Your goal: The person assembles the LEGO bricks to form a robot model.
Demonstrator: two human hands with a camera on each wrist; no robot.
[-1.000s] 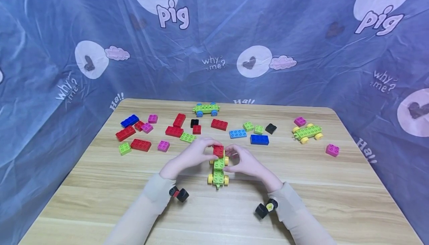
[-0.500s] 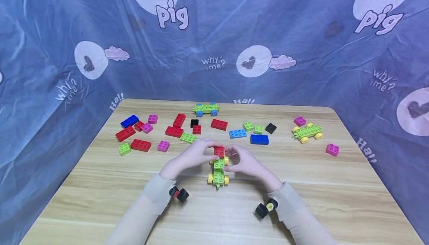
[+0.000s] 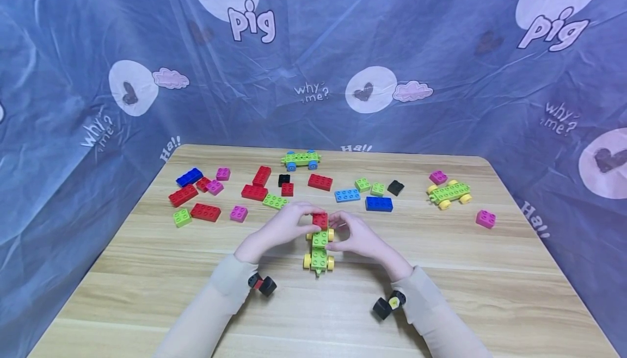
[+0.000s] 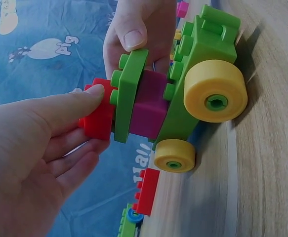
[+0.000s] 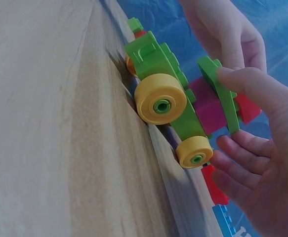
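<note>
- Yellow-wheeled car (image 3: 319,259) stands on the tabletop (image 3: 313,314) near its middle, lying 12-to-6 o'clock.
- From 10 o'clock my left hand (image 3: 280,231) pinches the red brick (image 3: 320,220) at the far end of the green plate (image 3: 320,239) — probably to align it.
- From 2 o'clock my right hand (image 3: 361,238) grips that plate above the purple block (image 4: 149,103) — likely steadying, since wheels (image 4: 216,102) could roll.
</note>
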